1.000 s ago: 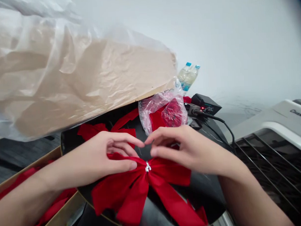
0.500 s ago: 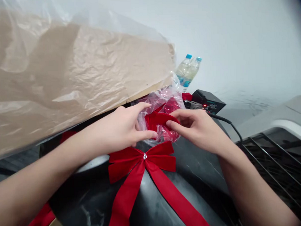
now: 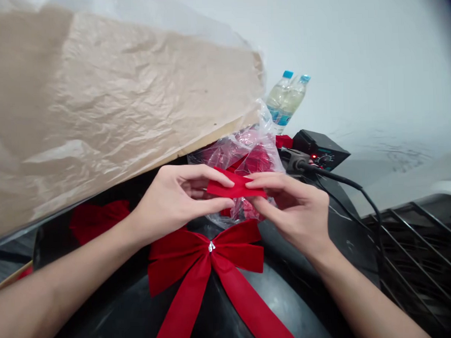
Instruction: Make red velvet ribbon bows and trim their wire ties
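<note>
A small piece of red fabric [image 3: 235, 187] is stretched between my two hands. My left hand [image 3: 185, 195] has its fingers on the fabric's left end, the thumb below. My right hand [image 3: 289, 196] pinches the right end between thumb and fingers. Just below them a red bow [image 3: 210, 260] with a silver tie at its centre and two long tails lies on the black marbled surface [image 3: 119, 306]. Behind the hands is a clear plastic bag [image 3: 252, 143] holding more red fabric.
A large plastic-covered brown board [image 3: 152, 87] fills the upper left. Two bottles [image 3: 287, 100] stand behind the bag, near a black box [image 3: 319, 151] with a red light and cable. More red fabric [image 3: 97, 220] lies left; a black wire rack [image 3: 420, 251] is at right.
The red piece has come out over the front of the bag, and my left hand has taken hold of its other end. The view has shifted slightly.
</note>
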Demonstrator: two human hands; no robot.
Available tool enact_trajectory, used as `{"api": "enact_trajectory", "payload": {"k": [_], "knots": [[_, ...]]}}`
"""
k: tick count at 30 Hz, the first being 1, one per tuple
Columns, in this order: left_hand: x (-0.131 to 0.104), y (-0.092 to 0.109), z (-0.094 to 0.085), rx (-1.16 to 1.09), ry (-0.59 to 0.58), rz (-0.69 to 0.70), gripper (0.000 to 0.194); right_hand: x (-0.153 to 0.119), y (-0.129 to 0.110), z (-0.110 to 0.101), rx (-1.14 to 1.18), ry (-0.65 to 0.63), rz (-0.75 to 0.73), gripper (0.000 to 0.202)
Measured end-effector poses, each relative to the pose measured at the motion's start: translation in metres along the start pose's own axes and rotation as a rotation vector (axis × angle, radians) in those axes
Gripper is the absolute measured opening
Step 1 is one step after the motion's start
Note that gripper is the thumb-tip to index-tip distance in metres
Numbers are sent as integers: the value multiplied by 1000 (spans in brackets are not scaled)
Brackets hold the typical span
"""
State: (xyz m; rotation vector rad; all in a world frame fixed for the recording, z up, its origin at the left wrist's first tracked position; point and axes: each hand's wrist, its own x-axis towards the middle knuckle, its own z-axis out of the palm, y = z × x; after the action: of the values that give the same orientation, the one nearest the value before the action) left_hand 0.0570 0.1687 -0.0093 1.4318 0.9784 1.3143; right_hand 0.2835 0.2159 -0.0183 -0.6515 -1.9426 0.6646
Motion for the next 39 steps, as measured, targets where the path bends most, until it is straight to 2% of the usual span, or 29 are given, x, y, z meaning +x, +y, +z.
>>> {"api": "enact_trajectory", "payload": {"k": [3, 6, 8, 10, 12, 15, 18, 20, 26, 32, 39], "knots": [[-2, -1, 2, 54, 77, 98, 13, 1, -2, 2, -21, 50, -43, 14], [-4, -1, 2, 29, 44, 127, 37, 1, -6, 5, -25, 87, -20, 9], [-5, -1, 2, 33, 31, 124, 49, 1, -7, 5, 27, 67, 13, 10], [-6, 0, 3, 78, 79, 126, 40, 0, -7, 6, 94, 35, 44, 12], [-7, 0, 5, 114, 139, 131, 31, -1, -8, 5, 160, -23, 90, 23], [-8, 0, 8, 122, 163, 125, 31, -1, -13, 4, 146, -130, 150, 42], [-8, 1, 9, 127, 135, 101, 26, -1, -17, 3, 3, -138, 153, 23], [-7, 2, 8, 131, 108, 68, 21, 0, -19, 2, -11, -127, 176, 11], [-8, 8, 3, 156, 55, -32, 17, 2, -18, 0, 101, -170, 259, 11], [-6, 9, 3, 169, 39, -64, 17, 2, -17, -1, 139, -212, 308, 15], [-7, 11, 2, 113, 2, -82, 12, 3, -18, -3, 115, -259, 276, 12]]}}
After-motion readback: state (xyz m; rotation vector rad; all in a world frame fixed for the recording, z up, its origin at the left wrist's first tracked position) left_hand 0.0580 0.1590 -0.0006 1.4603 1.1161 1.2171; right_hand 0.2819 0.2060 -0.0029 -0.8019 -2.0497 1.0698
